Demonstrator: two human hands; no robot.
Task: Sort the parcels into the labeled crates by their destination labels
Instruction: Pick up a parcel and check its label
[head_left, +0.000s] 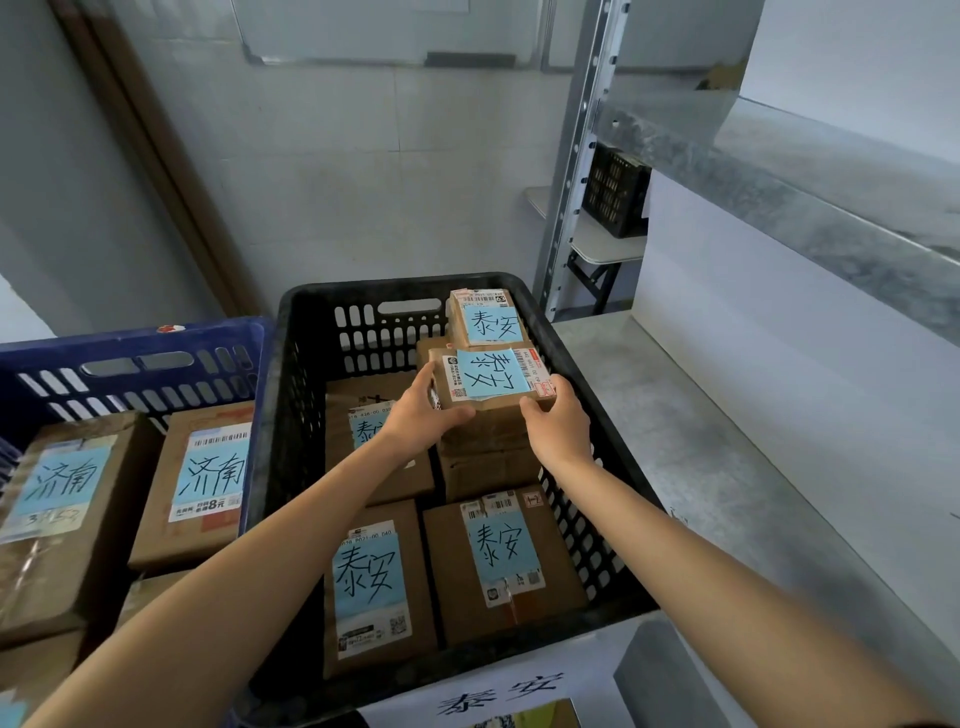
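Black crate (306, 322): white sign (498, 693) on its near side reads 泰安; boxes (501, 551) inside carry blue notes reading 泰安.
Blue crate (130, 338): just left of it; its cartons (210, 475) are noted 济南, one printed "8元".
Parcel (491, 376): brown, blue note 泰安, atop a stack at the black crate's far right.
Left grip (423, 415): clamped on the parcel's left end.
Right grip (558, 428): clamped on its right end.

Black crate (306, 395), blue crate (130, 338), seemingly brown parcels (488, 384).
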